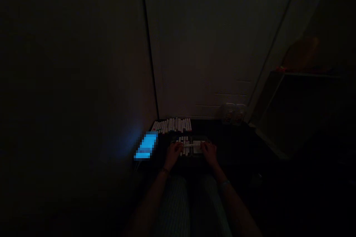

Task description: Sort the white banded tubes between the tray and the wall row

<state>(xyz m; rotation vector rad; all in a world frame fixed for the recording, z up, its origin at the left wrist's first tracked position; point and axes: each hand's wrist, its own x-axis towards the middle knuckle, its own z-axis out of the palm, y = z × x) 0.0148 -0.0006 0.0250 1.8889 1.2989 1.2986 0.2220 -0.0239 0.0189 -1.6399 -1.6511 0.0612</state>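
In the dim light, a slim white marker (192, 145) lies crosswise between my two hands. The fingers of my left hand (174, 152) are closed at its left end. At its right end, my right hand (209, 152) has its fingers pinched. Beneath it sits a shallow dark case (199, 138), with several white markers (185, 152) side by side in its left part. A pale flat piece (197, 150), too dark to identify, lies in the right part. Behind the case, a long row of white markers (172, 125) rests on the table.
A glowing phone or tablet screen (146, 146), blurred out, leans at the left of the dark table (230, 148). Two clear plastic containers (233, 114) stand at the back right. A wall rises behind the table, and a shelf unit (283, 77) is at the right.
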